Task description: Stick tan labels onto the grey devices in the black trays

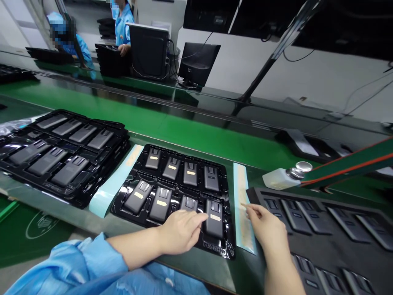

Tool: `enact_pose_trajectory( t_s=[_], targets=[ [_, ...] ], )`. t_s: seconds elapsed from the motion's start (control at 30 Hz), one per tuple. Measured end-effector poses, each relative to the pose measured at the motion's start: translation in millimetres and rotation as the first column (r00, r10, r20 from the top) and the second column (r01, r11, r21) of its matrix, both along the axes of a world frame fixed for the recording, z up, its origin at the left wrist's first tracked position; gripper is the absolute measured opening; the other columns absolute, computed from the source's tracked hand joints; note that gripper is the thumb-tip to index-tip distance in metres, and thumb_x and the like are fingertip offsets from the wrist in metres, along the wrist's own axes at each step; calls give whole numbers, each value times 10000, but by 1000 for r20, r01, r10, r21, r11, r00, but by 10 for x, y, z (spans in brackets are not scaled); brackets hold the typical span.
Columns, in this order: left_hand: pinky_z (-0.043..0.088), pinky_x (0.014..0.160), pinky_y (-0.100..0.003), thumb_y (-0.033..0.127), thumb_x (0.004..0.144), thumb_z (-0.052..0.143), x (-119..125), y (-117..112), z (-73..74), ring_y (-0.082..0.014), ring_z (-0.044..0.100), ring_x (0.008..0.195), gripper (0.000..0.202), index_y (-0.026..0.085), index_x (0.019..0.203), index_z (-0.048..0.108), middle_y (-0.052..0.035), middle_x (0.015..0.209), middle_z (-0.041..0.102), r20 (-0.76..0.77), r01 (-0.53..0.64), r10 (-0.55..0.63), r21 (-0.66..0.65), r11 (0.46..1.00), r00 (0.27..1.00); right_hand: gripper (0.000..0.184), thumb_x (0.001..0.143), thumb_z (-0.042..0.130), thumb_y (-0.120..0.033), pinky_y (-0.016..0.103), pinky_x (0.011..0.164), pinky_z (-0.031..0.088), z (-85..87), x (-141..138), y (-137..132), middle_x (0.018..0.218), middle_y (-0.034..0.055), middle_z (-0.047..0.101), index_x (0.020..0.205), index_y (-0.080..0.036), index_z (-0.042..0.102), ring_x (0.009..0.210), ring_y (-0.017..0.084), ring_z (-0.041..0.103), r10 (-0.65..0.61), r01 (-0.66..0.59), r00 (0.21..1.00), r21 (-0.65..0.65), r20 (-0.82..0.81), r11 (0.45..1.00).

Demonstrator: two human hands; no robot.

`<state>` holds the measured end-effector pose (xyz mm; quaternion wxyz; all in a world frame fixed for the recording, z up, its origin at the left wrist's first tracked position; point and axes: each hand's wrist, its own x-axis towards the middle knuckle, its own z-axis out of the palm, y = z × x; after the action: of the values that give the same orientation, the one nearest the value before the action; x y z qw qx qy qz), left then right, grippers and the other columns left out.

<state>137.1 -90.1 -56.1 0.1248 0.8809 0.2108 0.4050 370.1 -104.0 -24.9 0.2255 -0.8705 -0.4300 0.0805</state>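
Note:
A black plastic tray (230,233) in front of me holds two rows of dark grey battery packs, most with a small yellow label. My left hand (182,231) rests over the front row, partly hiding one pack. Its index finger points at the front right battery pack (214,227), thumb apart, and nothing shows in its grasp. The back right battery pack (211,178) shows no yellow label. To the right, my right hand (267,229) pinches what looks like a small label at the edge of a light-blue backing strip (240,176).
Stacked black trays (119,151) with similar packs stand left. Another label strip (104,194) lies between. A white pump bottle (284,178) stands behind a dark foam tray (325,254) of devices at right. Beyond the green belt (172,127), two people in blue work near a monitor (199,61).

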Motion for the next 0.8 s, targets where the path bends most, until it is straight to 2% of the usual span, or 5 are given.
enact_pose_trajectory(
  t_s=[0.2,0.33,0.43,0.57,0.8],
  targets=[
    [447,574,-278,95,755,307,-4,-10,-36,-151,536,602,374,134,1126,302,-40,702,553,-25,44,-44,-11,999,999,122,686,506,-305,305,550,372,-16,88,652,590,28,594,620,-231,578,556,185,510,58,-52,993,-59,99,997],
    [450,579,-269,103,751,307,-1,-14,-10,-145,519,588,363,134,1112,301,-35,690,546,-16,25,-25,-15,1000,1000,173,768,519,-328,284,585,385,-51,107,885,587,-11,544,674,-191,568,540,128,475,54,-33,990,-156,132,987],
    [439,548,-255,98,746,308,5,-15,17,-141,493,553,326,122,1071,324,-33,662,535,-22,7,-7,12,1000,1000,160,782,508,-321,279,576,386,-79,103,943,589,-20,524,716,-193,579,529,117,460,36,-6,989,-200,142,980],
    [420,520,-246,88,734,310,10,-19,33,-139,471,527,309,100,1041,338,-35,632,520,-33,19,-18,28,999,999,126,709,509,-288,302,513,371,-126,112,958,541,11,507,661,-215,600,499,161,470,29,-5,990,-180,135,984],
    [403,519,-240,89,736,305,-5,-14,57,-137,462,527,308,111,1042,329,-18,619,496,-71,-5,4,-6,1000,997,257,627,398,-363,359,592,413,-147,147,923,783,97,562,716,-215,589,704,251,542,53,-59,992,56,112,997]
  ],
)
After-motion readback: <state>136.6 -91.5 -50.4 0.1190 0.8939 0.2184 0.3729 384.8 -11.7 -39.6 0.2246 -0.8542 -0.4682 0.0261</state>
